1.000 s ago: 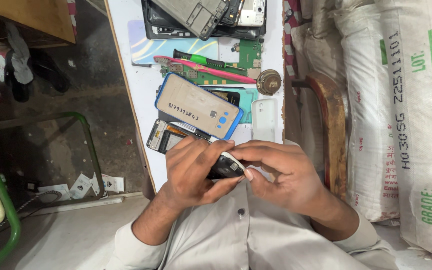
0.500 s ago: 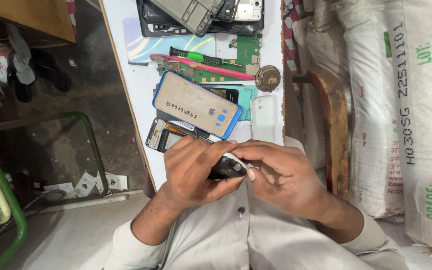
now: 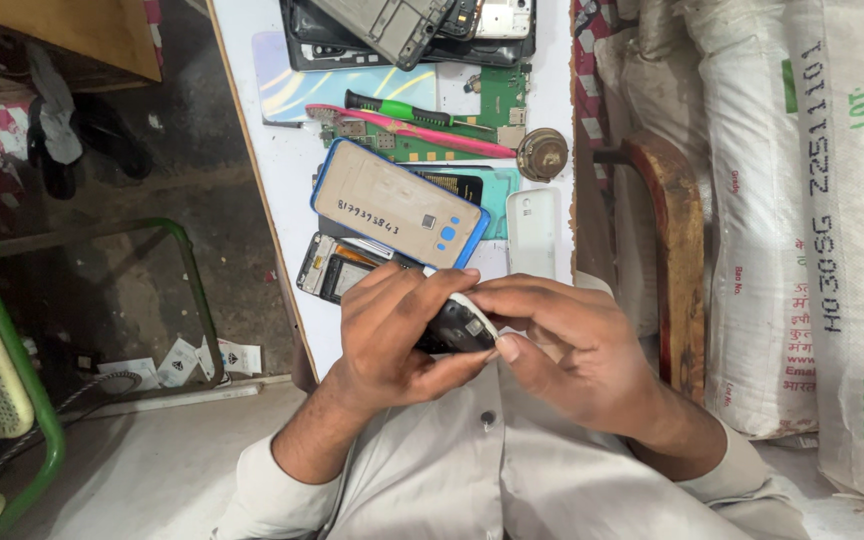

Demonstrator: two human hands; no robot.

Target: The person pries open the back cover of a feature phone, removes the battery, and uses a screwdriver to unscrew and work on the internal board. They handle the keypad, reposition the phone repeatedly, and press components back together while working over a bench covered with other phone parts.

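While both hands' grip is clamped on the phone point(image 3: 457, 327), left hand point(image 3: 392, 330), right hand point(image 3: 567, 345), it looks only partly opened; its cover is not yet off.

A white counter point(image 3: 252, 150) carries a gold phone back in a blue frame point(image 3: 397, 215), lying over an opened phone body point(image 3: 330, 270). Just right of it lies a white back cover point(image 3: 532, 232). Farther off, a green-handled screwdriver point(image 3: 392, 106) rests beside a green circuit board point(image 3: 497, 100), with a round metal part point(image 3: 542, 153) near the right edge. White sacks point(image 3: 802, 200) stand at right, and a green chair point(image 3: 12, 400) at left.
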